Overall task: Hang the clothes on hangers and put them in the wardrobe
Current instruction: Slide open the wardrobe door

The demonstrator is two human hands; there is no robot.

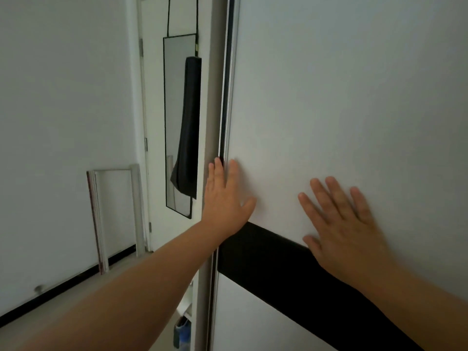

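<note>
Both hands are flat on the wardrobe door (pixel 354 97), nothing held in either one. The right hand (pixel 347 224) sits around 4 o'clock, fingers straight and spread, palm on the white panel with its heel over the black band (pixel 291 274) that runs across the door. The left hand (pixel 225 196) is nearer the centre, fingers straight too, pressed right at the door's left edge, fingertips reaching the metal edge strip (pixel 228 97).

No clothes or hangers show anywhere, so can't say where they are. The wardrobe panel fills the whole right half.

Down at 6 o'clock there's something blue (pixel 182 331) low beside the wardrobe frame, too blurry to name. Further back at 11 o'clock a tall black-framed mirror (pixel 174 117) hangs on a white room door (pixel 154 97), with a dark bag (pixel 188 127) hanging in front of it. At 9 o'clock a metal frame (pixel 101 219) leans on the wall.
</note>
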